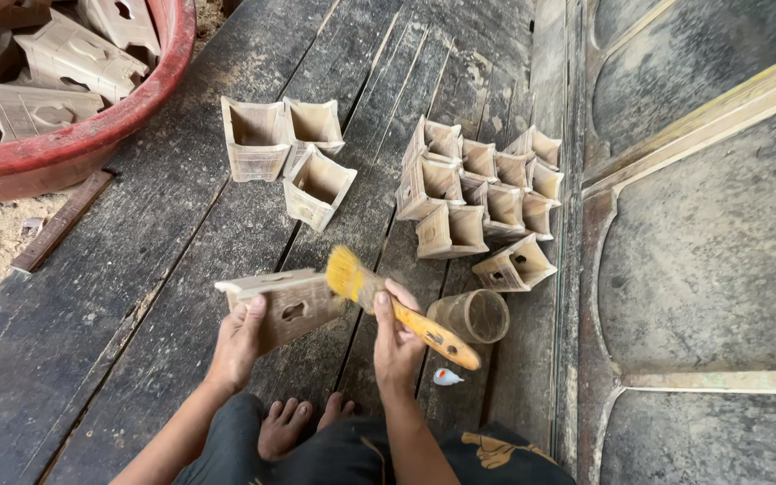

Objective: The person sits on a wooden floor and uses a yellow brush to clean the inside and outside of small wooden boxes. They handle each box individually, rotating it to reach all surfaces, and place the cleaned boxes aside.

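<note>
Currently, left hand (238,339): clamped on one wooden box (285,307).
Right hand (396,341): gripping one yellow-bristled brush (397,307).
Boards (136,269): three boxes (285,153), then ten boxes (482,193).
Jar (473,316): one.

Soft, even daylight fills the scene, bright enough to show the grain of the dark floor planks (136,269) without harsh glare. Shadows are faint and short, pooling inside the small open wooden boxes (482,193) and under the red tub (74,148). The yellow brush bristles (345,272) are smeared by motion blur, while the rest stays sharp. Straight plank lines bend slightly outward near the edges, a wide-angle effect.
</note>
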